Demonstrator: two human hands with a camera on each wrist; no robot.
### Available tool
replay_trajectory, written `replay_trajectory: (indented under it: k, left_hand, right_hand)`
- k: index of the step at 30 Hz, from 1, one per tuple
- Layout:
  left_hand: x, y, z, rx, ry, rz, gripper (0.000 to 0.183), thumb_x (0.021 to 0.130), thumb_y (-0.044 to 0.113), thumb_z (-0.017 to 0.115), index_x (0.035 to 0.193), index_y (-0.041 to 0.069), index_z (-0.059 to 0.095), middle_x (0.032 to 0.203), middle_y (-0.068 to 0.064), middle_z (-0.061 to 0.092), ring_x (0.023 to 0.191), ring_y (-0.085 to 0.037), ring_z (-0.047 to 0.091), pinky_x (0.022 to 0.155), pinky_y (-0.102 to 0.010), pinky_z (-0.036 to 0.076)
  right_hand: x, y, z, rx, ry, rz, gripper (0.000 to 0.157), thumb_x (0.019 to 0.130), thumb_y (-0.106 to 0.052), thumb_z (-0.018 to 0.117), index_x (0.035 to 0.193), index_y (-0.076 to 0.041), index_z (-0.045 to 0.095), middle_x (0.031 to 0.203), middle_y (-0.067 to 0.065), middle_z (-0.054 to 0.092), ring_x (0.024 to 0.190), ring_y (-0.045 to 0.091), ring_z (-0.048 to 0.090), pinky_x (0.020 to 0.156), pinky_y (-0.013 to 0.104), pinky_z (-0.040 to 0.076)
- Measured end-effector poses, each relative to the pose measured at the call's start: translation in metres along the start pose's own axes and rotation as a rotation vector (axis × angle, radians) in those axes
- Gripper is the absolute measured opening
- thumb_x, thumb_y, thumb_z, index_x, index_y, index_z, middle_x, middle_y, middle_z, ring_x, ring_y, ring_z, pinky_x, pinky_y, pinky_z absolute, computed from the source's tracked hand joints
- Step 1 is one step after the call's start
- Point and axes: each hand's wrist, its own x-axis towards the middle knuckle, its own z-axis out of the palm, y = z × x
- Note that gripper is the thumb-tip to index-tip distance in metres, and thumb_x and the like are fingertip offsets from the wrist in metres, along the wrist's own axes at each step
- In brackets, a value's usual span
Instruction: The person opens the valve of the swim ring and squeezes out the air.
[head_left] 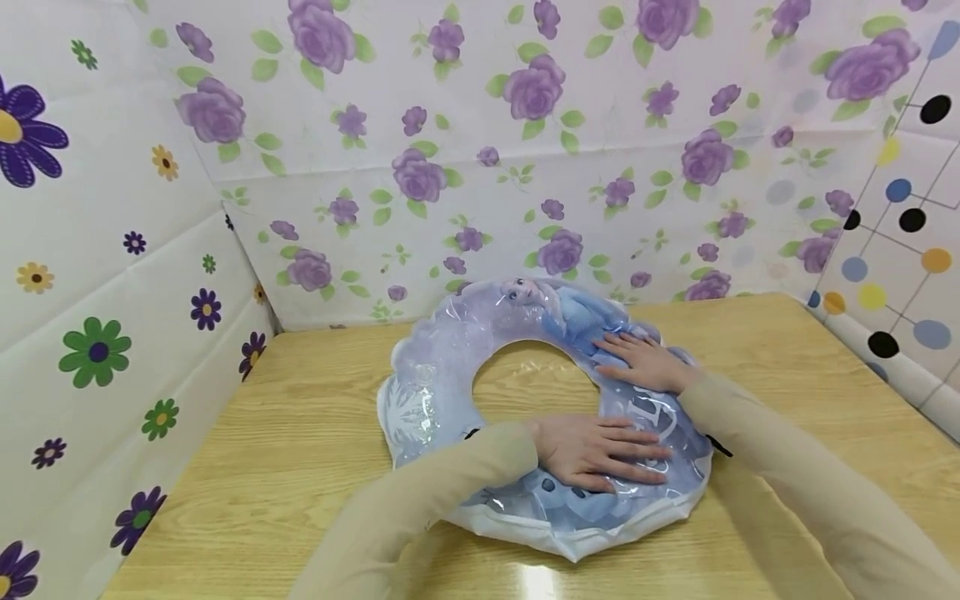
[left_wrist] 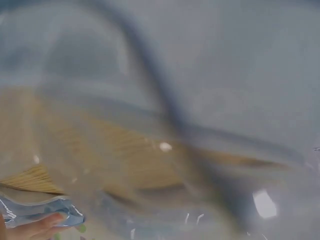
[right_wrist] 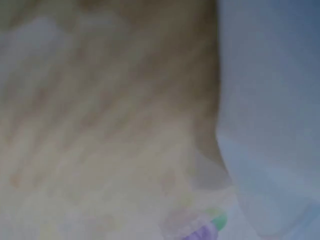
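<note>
A pale blue and lilac swim ring (head_left: 438, 358) lies on the wooden table, printed with a figure in a blue dress. Its outer edge is creased and sags at the front. My left hand (head_left: 600, 450) rests palm down on the near right part, fingers straight and spread. Farther back on the right side, my right hand (head_left: 645, 362) lies flat on the ring with its fingers stretched out. Blurred plastic (left_wrist: 250, 60) fills much of the left wrist view, where fingers touch blue plastic at the lower left. The right wrist view shows the ring's pale side (right_wrist: 270, 100), blurred.
The light wooden table (head_left: 300, 450) extends around the ring. Behind it hangs a sheet with purple roses (head_left: 420, 175). A flower-patterned sheet (head_left: 97, 350) borders the left side, and a dotted one (head_left: 900, 275) the right.
</note>
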Motion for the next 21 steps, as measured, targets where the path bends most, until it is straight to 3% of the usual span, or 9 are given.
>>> replay_trajectory:
  k: [4,10,16,21]
  left_hand:
    - [0.000,0.000,0.001,-0.007,0.001,-0.001,0.058,0.095,0.043,0.035,0.145,0.018,0.021,0.149,-0.009,0.003,0.133,-0.022,-0.009,0.104,-0.038,0.000]
    - [0.000,-0.003,0.000,-0.011,-0.009,-0.001,0.058,0.095,0.044,0.034,0.145,0.018,0.020,0.149,-0.009,0.002,0.133,-0.021,-0.010,0.104,-0.037,0.000]
    - [0.002,-0.002,-0.001,-0.006,-0.039,-0.005,0.058,0.095,0.044,0.031,0.146,0.019,0.017,0.150,-0.007,-0.001,0.132,-0.020,-0.012,0.104,-0.037,-0.002]
    - [-0.001,-0.001,0.000,0.006,-0.051,-0.013,0.058,0.096,0.044,0.030,0.146,0.020,0.016,0.150,-0.007,-0.001,0.132,-0.020,-0.012,0.104,-0.038,-0.002]
  right_hand:
    - [0.005,0.001,-0.003,0.020,-0.021,0.019,0.071,0.089,-0.057,0.040,0.142,-0.009,0.032,0.137,0.018,0.036,0.122,0.041,0.030,0.094,0.060,0.019]
    - [0.014,-0.003,-0.020,0.130,0.011,0.089,0.078,0.088,-0.057,0.044,0.147,-0.016,0.012,0.127,0.024,0.046,0.107,0.041,0.048,0.087,0.055,0.034]
    - [0.028,-0.013,-0.044,0.112,-0.020,0.070,0.068,0.092,-0.047,0.045,0.143,-0.007,0.025,0.137,0.029,0.028,0.120,0.045,0.031,0.093,0.057,0.025]
    - [0.043,-0.017,-0.046,-0.040,0.056,-0.083,0.068,0.091,-0.046,0.049,0.143,-0.009,0.026,0.141,0.023,0.024,0.125,0.043,0.022,0.095,0.058,0.021]
